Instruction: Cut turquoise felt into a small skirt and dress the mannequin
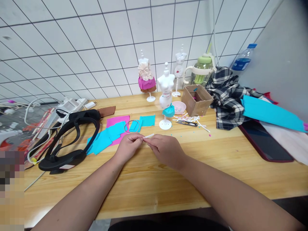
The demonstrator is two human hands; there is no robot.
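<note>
Between my fingertips is a small white strip (148,136), thin like paper or tape; its exact kind is too small to tell. My left hand (130,146) pinches its left end, and my right hand (167,149) pinches it from the right. Just beyond my hands stands a white miniature dress form (166,81) with a bunched turquoise piece (168,111) on its lower part. Turquoise paper-like squares (103,140) overlap a magenta sheet (117,120) left of my hands, and a thin ring (132,127) lies over them.
Behind stand a dress form in a magenta skirt (147,84) and another white form (179,65). A pink bowl (179,107), cardboard box (197,104), thread snips (187,123) and white scraps lie right of centre. A black headset (72,154) sits left; a phone (264,141) and plaid cloth (226,96) lie right.
</note>
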